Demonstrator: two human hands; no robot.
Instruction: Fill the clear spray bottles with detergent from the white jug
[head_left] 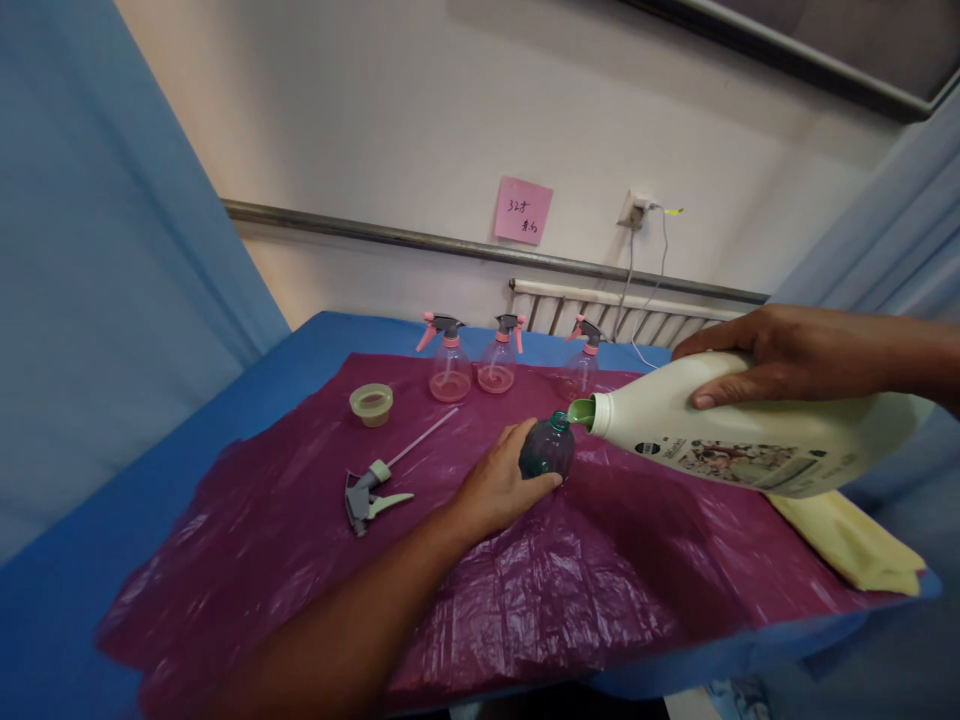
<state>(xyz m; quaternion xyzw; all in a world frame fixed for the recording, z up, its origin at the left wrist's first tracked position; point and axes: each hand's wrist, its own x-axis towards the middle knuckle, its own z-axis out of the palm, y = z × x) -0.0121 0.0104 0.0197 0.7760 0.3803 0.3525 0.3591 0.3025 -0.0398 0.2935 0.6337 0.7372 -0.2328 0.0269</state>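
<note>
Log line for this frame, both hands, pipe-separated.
left hand: around small bottle | right hand: gripping large pale bottle, tilted, spout at small bottle's mouth | nearby: sprayer head on purple sheet

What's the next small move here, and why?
Probably steady the small bottle with the left hand: the large bottle, tilted in the right hand, has its green spout right at that narrow mouth, so a slight shift could spill.

Left hand [504, 482] low, right hand [802, 352] higher, both gripping.
The left forearm [360, 610] slants forward, its fingers [516, 438] curved and thumb [543, 487] stretched along the near side; the right forearm [926, 355] comes in nearly level from the right, palm downward, thumb and fingers spread apart (both forearms are bare).
</note>
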